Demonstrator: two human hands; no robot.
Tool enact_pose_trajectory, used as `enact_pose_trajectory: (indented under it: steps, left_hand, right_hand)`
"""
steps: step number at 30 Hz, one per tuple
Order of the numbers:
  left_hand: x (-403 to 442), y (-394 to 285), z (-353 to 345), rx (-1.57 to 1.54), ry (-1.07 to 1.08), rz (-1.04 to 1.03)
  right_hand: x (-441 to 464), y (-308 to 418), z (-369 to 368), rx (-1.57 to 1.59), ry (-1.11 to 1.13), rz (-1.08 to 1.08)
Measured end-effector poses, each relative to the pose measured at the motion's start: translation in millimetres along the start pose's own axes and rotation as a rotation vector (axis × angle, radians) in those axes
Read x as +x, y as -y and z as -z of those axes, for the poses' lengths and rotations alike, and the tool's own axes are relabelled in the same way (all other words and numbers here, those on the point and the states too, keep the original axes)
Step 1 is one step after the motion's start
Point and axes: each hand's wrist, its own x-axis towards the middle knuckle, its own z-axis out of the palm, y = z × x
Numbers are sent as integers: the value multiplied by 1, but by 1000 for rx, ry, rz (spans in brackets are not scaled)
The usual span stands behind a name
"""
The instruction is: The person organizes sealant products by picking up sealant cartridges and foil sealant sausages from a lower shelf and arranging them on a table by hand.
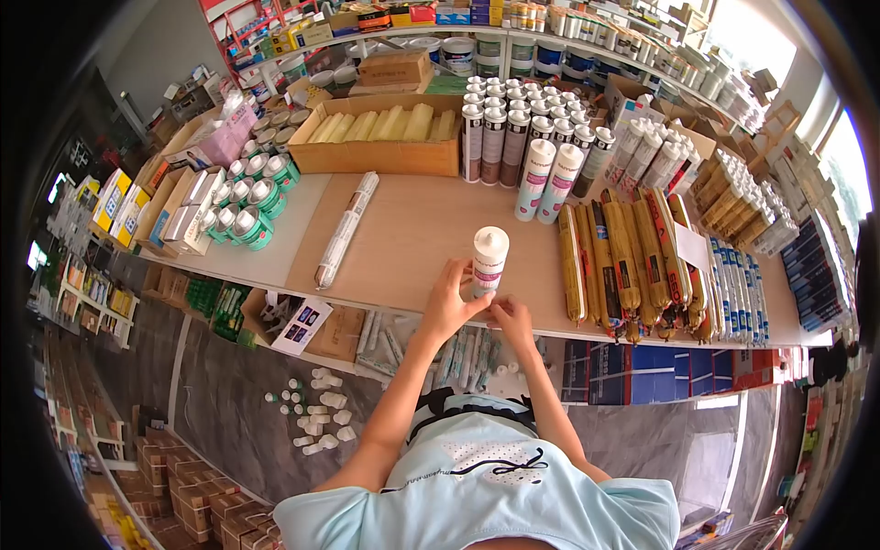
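Holding the sealant cartridge [490, 258]: one person's left hand [447, 301], fingers wrapped around the single white, capped tube, upright near the front edge of the table [426, 215].
Right hand [513, 321]: fingers bent just beside the cartridge's base; whether they touch it cannot be told.
Matching cartridges [535, 183]: two, side by side beyond the hands, partly blocking the grey-and-brown cartridges [493, 142], packed too tightly to count.
Carton [376, 161]: one, at the rear, holding pale yellow packs [380, 126].
White sausage pack [347, 229]: one, lying to the left.
Gold sausage packs [621, 257]: at least seven, overlapping, to the right.
Green cans [249, 225]: about nine, clustered far left.
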Motion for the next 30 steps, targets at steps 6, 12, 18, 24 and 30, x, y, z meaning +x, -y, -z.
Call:
enact_pose_trajectory:
  steps: [6, 12, 18, 24, 30]
  left_hand:
    - [-18, 22, -15, 120, 40, -15]
    - [-22, 28, -30, 204, 11, 44]
    - [-15, 32, -36, 201, 6, 21]
    - [9, 53, -47, 129, 0, 78]
    - [43, 66, -54, 133, 15, 23]
  right_hand:
    - [-2, 1, 14, 123, 85, -16]
    - [-8, 14, 19, 99, 112, -92]
    - [-17, 32, 22, 221, 192, -164]
    - [-7, 33, 17, 328, 197, -128]
    - [43, 37, 26, 449, 292, -182]
